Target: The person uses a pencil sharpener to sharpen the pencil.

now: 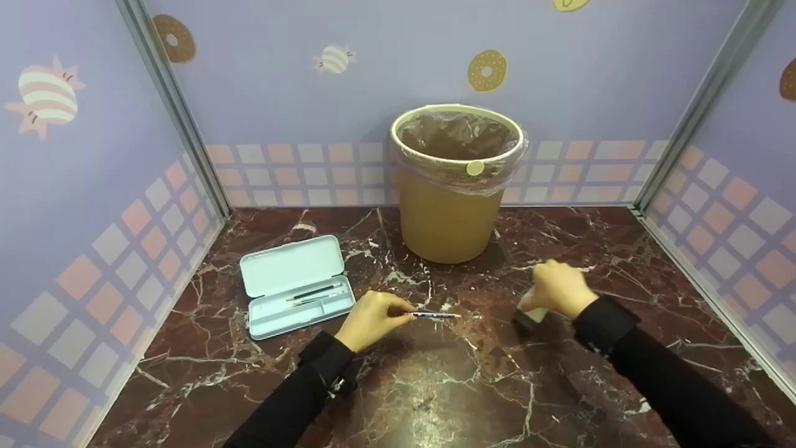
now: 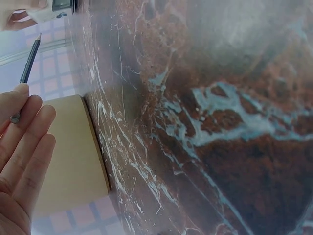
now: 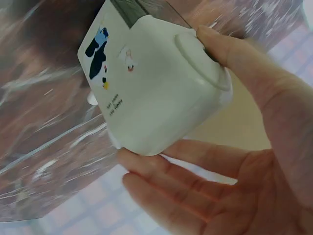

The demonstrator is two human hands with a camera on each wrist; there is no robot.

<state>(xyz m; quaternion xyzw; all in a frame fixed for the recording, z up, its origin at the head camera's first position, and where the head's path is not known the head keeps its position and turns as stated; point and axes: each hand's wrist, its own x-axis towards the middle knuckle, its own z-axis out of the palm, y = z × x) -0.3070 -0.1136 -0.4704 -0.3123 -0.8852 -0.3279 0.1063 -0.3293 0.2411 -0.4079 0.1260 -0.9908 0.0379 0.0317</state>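
Observation:
Between thumb and fingertips my left hand (image 1: 371, 318) pinches a pencil (image 1: 436, 315) near its blunt end. Its sharpened tip points right, and in the left wrist view the dark pencil (image 2: 30, 61) slants up from the fingers (image 2: 36, 115). On the right, my right hand (image 1: 558, 289) grips a white pencil sharpener (image 1: 533, 311) by its sides. Up close in the right wrist view, the sharpener (image 3: 161, 88) has rounded corners, cartoon prints and a dark see-through part at one end. A gap of tabletop separates pencil tip and sharpener.
Left of my left hand lies an opened light-blue pencil case (image 1: 291, 264) with several pencils (image 1: 316, 294) inside. A tan trash bin (image 1: 449, 218) lined with a clear bag stands at the back. Patterned panels enclose the marbled table (image 1: 435, 398) at the back and sides.

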